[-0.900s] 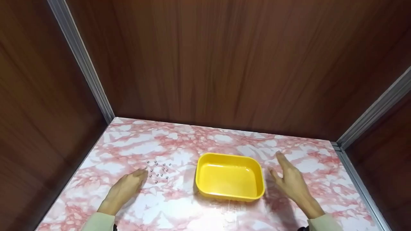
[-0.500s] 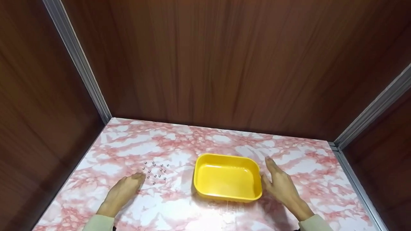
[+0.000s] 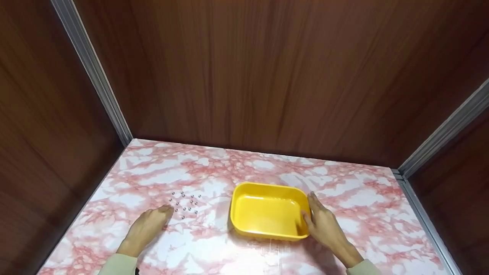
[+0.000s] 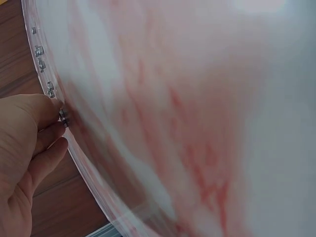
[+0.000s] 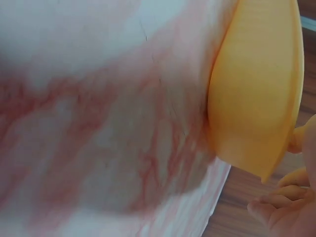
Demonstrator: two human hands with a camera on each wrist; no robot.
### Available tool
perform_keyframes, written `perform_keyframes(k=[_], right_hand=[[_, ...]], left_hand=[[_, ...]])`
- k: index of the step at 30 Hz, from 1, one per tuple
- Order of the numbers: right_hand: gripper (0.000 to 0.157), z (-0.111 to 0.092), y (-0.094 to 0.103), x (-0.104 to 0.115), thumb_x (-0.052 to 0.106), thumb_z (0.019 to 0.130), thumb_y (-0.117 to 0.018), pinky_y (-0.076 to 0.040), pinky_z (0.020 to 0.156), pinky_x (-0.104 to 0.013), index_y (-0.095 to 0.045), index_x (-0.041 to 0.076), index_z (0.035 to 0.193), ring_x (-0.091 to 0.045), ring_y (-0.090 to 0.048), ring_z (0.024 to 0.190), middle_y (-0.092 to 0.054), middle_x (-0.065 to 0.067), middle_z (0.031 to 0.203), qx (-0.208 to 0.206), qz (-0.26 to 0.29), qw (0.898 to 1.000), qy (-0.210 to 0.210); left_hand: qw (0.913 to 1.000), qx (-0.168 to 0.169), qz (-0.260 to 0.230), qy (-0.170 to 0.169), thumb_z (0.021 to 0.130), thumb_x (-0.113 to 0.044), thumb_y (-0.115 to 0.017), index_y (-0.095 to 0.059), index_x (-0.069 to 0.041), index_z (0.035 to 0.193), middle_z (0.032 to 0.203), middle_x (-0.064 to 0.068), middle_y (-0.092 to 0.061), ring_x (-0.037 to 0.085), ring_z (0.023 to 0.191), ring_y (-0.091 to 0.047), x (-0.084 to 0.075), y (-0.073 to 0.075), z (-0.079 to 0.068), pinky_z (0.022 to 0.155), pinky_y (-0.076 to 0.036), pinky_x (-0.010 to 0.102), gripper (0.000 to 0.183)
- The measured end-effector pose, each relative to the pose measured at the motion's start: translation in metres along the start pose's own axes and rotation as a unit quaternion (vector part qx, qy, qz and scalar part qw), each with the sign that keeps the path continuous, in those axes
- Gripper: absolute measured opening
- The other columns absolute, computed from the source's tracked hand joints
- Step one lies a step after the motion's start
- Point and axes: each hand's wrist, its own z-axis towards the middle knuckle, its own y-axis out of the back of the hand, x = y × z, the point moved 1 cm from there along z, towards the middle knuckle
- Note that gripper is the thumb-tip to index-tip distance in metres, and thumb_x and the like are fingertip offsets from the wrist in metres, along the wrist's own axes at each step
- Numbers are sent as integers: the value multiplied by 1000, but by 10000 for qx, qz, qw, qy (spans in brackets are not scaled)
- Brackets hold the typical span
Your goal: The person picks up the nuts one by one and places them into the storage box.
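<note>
Several small shiny metal pieces [image 3: 185, 209] lie scattered on the table, their exact kind too small to tell. My left hand [image 3: 147, 227] is at the left edge of this group. In the left wrist view, one metal piece [image 4: 63, 117] shows right by the loosely bent fingertips; I see no clear pinch. A yellow plastic tub [image 3: 269, 215] stands to the right of the pieces, with nothing in it. My right hand [image 3: 324, 225] straddles the tub's right wall, thumb inside the rim and fingers outside. The right wrist view shows a gap between those fingers [image 5: 276, 202] and the tub.
The table top [image 3: 198, 252] has a pink and white marbled surface. Brown wood-grain panels [image 3: 244, 76] enclose it at the back and both sides. Metal posts [image 3: 99, 76] run up the two back corners.
My right hand has moved left from beside the tub until its thumb is over the right rim. The left hand, the tub and the metal pieces stay in nearly the same places.
</note>
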Motion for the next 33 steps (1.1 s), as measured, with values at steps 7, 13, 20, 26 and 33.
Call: perform_keyframes(k=[7,13,20,26,33], right_hand=[[58,-1,-8,0,11,103,-66,-57,104,-57,-44,-20,147,-53,-60,129,-43,-41,154,-121,60,9999,-41],[57,-2,-11,0,9,104,-63,-55,107,-57,-42,-20,148,-51,-59,132,-44,-39,154,-3,93,9999,-125],[56,-2,-11,0,10,104,-62,-58,105,-55,-43,-19,148,-49,-67,122,-45,-39,154,21,83,9998,-177],[56,-3,-10,0,9,104,-62,-57,104,-55,-42,-22,146,-51,-69,116,-43,-41,154,101,135,9998,-86],[57,0,-10,-1,12,103,-65,-51,111,-59,-45,-20,146,-51,-54,138,-46,-39,153,35,110,9998,-146]], left_hand=[[9990,11,-432,139,74,14,-83,-68,-7,103,110,5,-78,27,74,-76,-1,2,0,64,-67,33,38],[9991,37,-360,209,73,9,-85,-67,-10,99,105,1,-77,25,66,-72,-2,1,-1,55,-63,33,37],[9994,-121,-337,1,69,1,-90,-67,-11,87,87,0,-74,23,62,-70,-2,-2,0,53,-61,33,32],[9992,-87,-355,-145,65,-8,-93,-68,-11,84,81,1,-73,23,63,-71,1,0,3,56,-62,33,32],[9987,-154,-473,-103,66,8,-89,-72,-11,85,81,2,-76,22,64,-71,5,4,7,56,-62,33,32]])
